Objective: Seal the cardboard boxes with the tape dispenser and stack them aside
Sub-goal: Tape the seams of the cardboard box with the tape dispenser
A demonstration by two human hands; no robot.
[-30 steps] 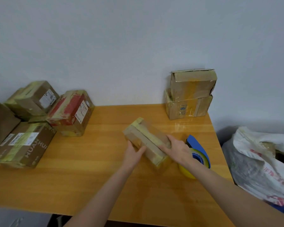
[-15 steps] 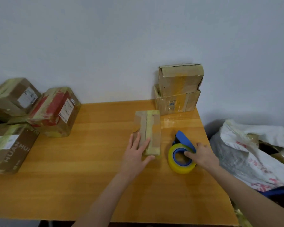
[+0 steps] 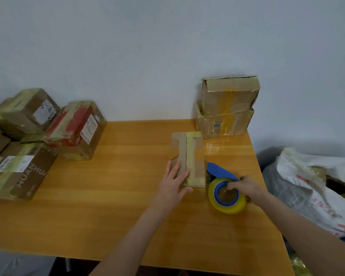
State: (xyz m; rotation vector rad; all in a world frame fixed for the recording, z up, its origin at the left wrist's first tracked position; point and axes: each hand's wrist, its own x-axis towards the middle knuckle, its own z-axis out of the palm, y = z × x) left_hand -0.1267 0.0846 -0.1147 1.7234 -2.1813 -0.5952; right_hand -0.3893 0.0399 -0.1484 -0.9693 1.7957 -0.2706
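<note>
A right hand [image 3: 247,189] curls over the dispenser [image 3: 226,205], fingers hooked into the blue core of its yellow tape roll, the blue handle pointing away toward the wall [image 3: 147,56]. Just to its left, all but touching the roll, lies the box [image 3: 189,152]. It is slim and set lengthwise on the table [image 3: 108,196], with yellowish tape along its centre seam and across its far end. The left hand [image 3: 172,183] lies flat on the box's near end, fingers straight and pressing down, thumb spread along the near edge. At the table's far right corner, against the wall, stands a stack [image 3: 227,108] of two worn cartons, the lower one showing a small blue print too blurred to read. At the left edge sits the HUANHU carton [image 3: 22,176], those letters running down its side below a white label. Behind it are a red carton [image 3: 74,130] and a brown carton [image 3: 26,114], each with a white shipping label that cannot be read. Off the table's right side slumps a white bag [image 3: 311,188] with illegible red print.
</note>
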